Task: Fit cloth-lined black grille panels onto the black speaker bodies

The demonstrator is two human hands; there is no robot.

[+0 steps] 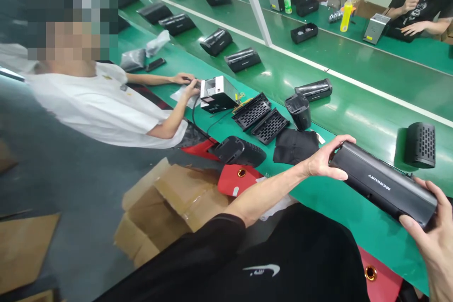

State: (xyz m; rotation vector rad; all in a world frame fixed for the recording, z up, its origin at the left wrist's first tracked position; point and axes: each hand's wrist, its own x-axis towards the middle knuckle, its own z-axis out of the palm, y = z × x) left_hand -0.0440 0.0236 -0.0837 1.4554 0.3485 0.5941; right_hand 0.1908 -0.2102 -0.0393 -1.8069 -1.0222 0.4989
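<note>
Between my two hands is a black MERKURY speaker (pixel 380 184), tilted, with its lettering upside down to me. My left hand (pixel 326 160) grips its left end, thumb in front and fingers over the top. Round the right end my right hand (pixel 433 224) is closed, its thumb low on the front. Left of the speaker a black cloth sheet (pixel 295 145) lies on the green bench (pixel 339 203). Perforated black grilles (pixel 271 126) rest beyond the cloth, beside an upright black housing (pixel 299 111). At the right a black unit with a slotted face (pixel 420 145) stands on the belt.
A green conveyor belt (pixel 269 63) carries several black speakers (pixel 215 41). To the left a person in a white shirt (pixel 106 104) handles something by a metal box (pixel 217 94). An open cardboard box (pixel 170 203) sits below the bench. Two people work across the belt.
</note>
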